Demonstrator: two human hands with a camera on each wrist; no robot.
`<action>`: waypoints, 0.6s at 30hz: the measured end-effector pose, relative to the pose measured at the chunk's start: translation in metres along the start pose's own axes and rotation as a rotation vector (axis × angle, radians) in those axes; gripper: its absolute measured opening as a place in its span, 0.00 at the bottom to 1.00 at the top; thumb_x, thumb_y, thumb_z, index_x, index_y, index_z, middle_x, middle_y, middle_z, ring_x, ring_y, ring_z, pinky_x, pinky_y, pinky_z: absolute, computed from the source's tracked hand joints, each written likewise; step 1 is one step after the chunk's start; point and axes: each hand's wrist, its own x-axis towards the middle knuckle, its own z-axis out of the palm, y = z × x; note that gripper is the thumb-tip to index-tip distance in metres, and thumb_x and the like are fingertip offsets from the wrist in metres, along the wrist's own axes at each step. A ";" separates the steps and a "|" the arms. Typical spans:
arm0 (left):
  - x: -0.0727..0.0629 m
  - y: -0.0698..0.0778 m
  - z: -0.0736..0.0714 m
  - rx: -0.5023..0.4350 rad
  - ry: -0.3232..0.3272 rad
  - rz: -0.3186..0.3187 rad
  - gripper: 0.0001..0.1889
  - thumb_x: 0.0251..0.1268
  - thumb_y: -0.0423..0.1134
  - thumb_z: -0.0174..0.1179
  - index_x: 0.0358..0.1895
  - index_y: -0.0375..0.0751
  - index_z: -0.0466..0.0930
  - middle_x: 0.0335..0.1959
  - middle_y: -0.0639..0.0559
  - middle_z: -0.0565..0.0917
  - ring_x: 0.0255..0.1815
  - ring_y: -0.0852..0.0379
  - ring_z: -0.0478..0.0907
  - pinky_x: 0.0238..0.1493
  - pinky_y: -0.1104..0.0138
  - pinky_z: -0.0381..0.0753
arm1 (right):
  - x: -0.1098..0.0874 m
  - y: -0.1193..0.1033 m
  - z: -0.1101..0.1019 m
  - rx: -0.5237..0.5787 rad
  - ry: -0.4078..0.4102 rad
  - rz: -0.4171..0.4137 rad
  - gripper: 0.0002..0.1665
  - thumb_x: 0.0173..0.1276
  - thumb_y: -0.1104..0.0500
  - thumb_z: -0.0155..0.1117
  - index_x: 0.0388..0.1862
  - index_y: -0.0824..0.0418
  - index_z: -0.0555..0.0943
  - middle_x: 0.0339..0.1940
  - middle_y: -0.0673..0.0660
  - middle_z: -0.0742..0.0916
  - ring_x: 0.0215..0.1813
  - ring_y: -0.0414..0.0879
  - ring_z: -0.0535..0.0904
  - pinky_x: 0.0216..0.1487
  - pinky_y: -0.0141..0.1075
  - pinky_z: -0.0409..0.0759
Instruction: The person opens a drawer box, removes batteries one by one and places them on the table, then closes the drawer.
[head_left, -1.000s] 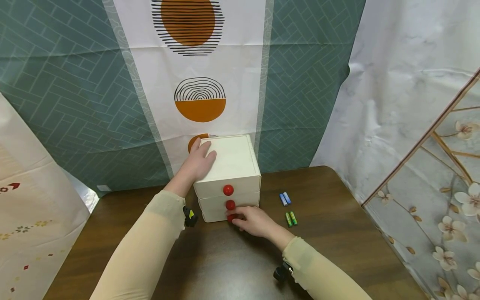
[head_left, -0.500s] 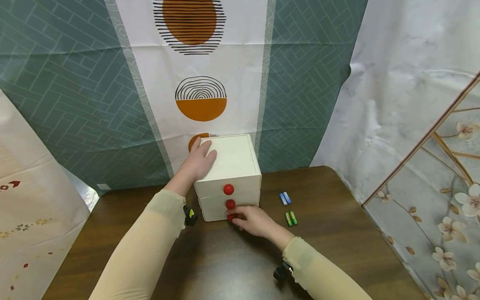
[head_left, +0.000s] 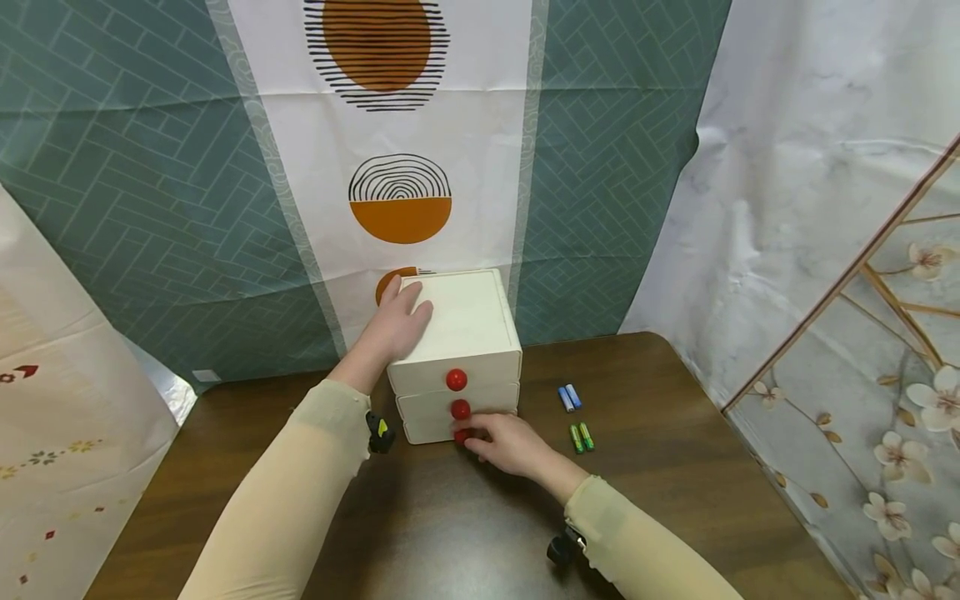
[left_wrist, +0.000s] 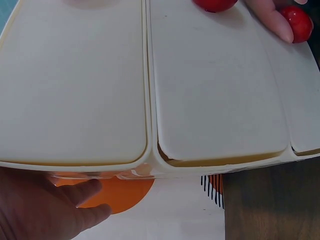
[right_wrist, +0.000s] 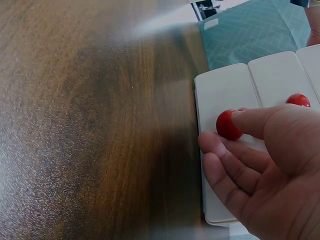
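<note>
A white cabinet (head_left: 463, 312) with a stack of three drawers stands at the back of the table in the head view. Each drawer front carries a round red knob; the top knob (head_left: 457, 380) and middle knob (head_left: 461, 409) are uncovered. With fingers spread, my left hand (head_left: 401, 325) rests on the cabinet's left top edge; the left wrist view shows its fingers (left_wrist: 82, 192) along the cabinet's side. My right hand (head_left: 512, 446) pinches the lowest red knob (right_wrist: 228, 125) between thumb and fingers. All the drawers look closed.
Two blue batteries (head_left: 570, 398) and two green batteries (head_left: 582, 437) lie on the brown wooden table (head_left: 645, 500), right of the cabinet. A patterned green and white cloth (head_left: 600, 208) hangs directly behind the cabinet. A marbled floral cloth (head_left: 795, 250) hangs on the right.
</note>
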 end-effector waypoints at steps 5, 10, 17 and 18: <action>0.000 -0.001 0.000 0.008 -0.004 -0.001 0.36 0.91 0.55 0.41 0.92 0.42 0.52 0.93 0.41 0.35 0.92 0.38 0.38 0.86 0.37 0.49 | -0.001 -0.002 0.001 -0.009 0.011 -0.009 0.15 0.82 0.60 0.70 0.63 0.52 0.91 0.35 0.43 0.89 0.26 0.31 0.83 0.45 0.36 0.82; 0.001 -0.001 -0.001 0.008 -0.011 -0.001 0.36 0.91 0.54 0.41 0.92 0.42 0.52 0.93 0.41 0.36 0.93 0.39 0.37 0.86 0.37 0.49 | -0.002 -0.003 0.001 -0.015 0.023 -0.013 0.15 0.81 0.60 0.71 0.62 0.52 0.91 0.42 0.46 0.92 0.28 0.33 0.84 0.45 0.37 0.82; 0.000 0.000 -0.001 0.007 -0.010 0.007 0.36 0.92 0.53 0.41 0.91 0.41 0.52 0.93 0.40 0.37 0.93 0.39 0.37 0.87 0.38 0.48 | -0.001 -0.003 0.001 -0.032 0.037 -0.010 0.15 0.82 0.60 0.70 0.62 0.51 0.92 0.51 0.48 0.94 0.32 0.33 0.85 0.50 0.40 0.83; 0.000 0.000 -0.001 0.009 -0.008 0.008 0.35 0.92 0.53 0.41 0.91 0.41 0.52 0.93 0.39 0.37 0.93 0.39 0.37 0.87 0.38 0.48 | -0.001 -0.003 0.002 -0.039 0.042 -0.011 0.15 0.81 0.59 0.70 0.62 0.51 0.92 0.51 0.48 0.94 0.34 0.33 0.85 0.50 0.40 0.83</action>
